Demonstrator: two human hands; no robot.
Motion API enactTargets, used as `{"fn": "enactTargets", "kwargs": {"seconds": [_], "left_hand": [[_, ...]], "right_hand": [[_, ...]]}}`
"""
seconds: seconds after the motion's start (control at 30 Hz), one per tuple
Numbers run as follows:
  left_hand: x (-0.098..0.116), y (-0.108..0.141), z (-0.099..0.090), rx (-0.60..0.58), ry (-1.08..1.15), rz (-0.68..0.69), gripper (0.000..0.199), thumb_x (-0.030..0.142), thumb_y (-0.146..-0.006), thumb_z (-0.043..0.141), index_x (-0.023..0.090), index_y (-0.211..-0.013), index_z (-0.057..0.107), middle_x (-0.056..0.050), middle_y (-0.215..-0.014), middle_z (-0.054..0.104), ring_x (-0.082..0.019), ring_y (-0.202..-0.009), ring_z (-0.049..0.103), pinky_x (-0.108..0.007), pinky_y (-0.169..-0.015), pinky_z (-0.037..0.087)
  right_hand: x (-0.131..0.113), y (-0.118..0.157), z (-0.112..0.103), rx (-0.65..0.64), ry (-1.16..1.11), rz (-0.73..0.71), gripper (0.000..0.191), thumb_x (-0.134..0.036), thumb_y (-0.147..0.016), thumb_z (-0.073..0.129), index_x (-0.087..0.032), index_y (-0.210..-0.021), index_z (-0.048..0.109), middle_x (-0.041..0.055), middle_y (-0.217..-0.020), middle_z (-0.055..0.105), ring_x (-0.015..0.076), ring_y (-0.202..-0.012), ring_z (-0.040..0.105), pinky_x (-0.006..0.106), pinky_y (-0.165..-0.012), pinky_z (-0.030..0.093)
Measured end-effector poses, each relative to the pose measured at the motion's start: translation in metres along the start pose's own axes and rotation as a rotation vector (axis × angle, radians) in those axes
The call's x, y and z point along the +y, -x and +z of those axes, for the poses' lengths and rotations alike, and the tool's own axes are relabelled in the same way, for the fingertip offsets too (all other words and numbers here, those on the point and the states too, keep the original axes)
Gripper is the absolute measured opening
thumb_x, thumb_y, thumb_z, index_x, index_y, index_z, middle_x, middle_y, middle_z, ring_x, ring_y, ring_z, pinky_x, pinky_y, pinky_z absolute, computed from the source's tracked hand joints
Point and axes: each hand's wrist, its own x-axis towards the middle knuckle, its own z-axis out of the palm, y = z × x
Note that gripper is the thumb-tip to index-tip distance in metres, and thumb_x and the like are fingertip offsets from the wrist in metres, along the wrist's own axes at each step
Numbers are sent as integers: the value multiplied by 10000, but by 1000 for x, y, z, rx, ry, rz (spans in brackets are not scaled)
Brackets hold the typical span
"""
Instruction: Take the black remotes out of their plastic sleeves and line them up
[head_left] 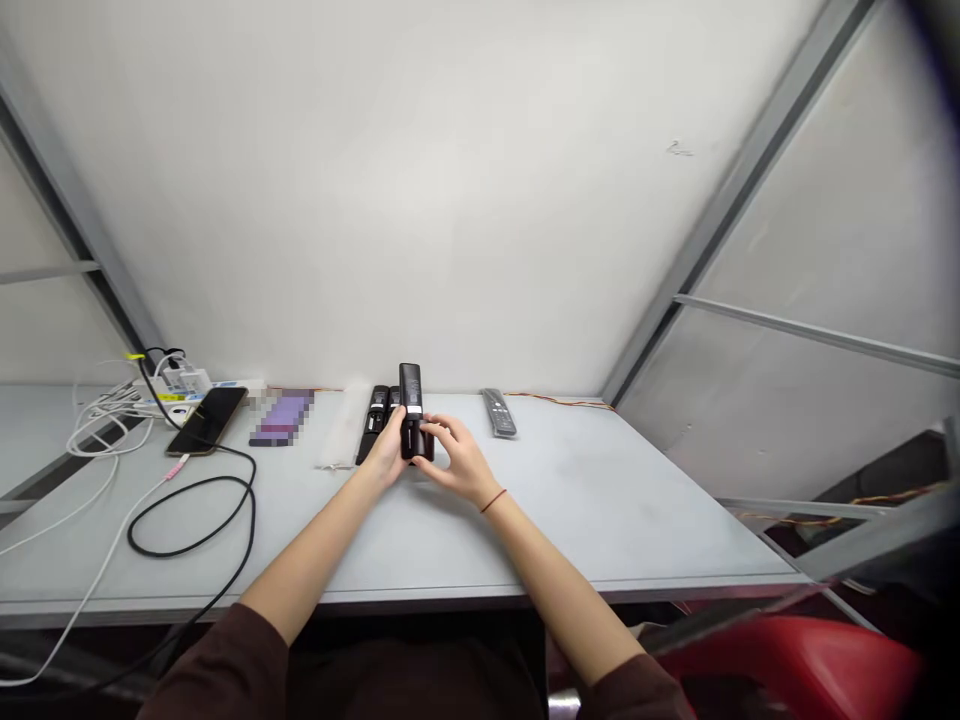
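Note:
A black remote control (410, 388) is held upright over the table, its labelled back toward me. My left hand (385, 452) grips it along its left side. From the right, my right hand (459, 458) has its thumb and fingers on the lower end, around a dark part whose outline I cannot make out. Behind my left hand lie two more black remote controls, the nearer-left one (373, 424) back up with an open battery bay; the other (394, 396) is mostly hidden. A remote control in a clear sleeve (498, 412) lies to the right.
A clear plastic bag (341, 430) lies left of the remotes. Farther left are a blurred purple object (283, 416), a phone (208, 420), a power strip (180, 410) with chargers, and a looped black cable (191, 480). A wall panel (465, 200) rises behind the table (600, 520).

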Motion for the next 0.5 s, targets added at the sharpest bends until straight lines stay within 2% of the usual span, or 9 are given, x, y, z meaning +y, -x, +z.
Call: {"fn": "enactTargets", "kwargs": {"seconds": [0.23, 0.5], "left_hand": [[-1, 2, -1, -53, 18, 12, 514, 488, -904, 294, 122, -1097, 600, -93, -967, 675, -166, -838, 628, -259, -727, 493], [-2, 3, 3, -26, 115, -9, 450, 453, -900, 351, 134, -1090, 605, -80, -950, 683, -176, -847, 634, -280, -752, 507]], "right_hand": [[0, 1, 8, 44, -6, -68, 330, -305, -823, 577, -224, -1140, 529, 121, -1147, 564, 256, -1148, 490, 454, -952, 434], [3, 3, 11, 13, -17, -58, 406, -300, -802, 602, -237, -1191, 505, 133, -1291, 480, 264, -1203, 456, 484, -970, 427]]}}
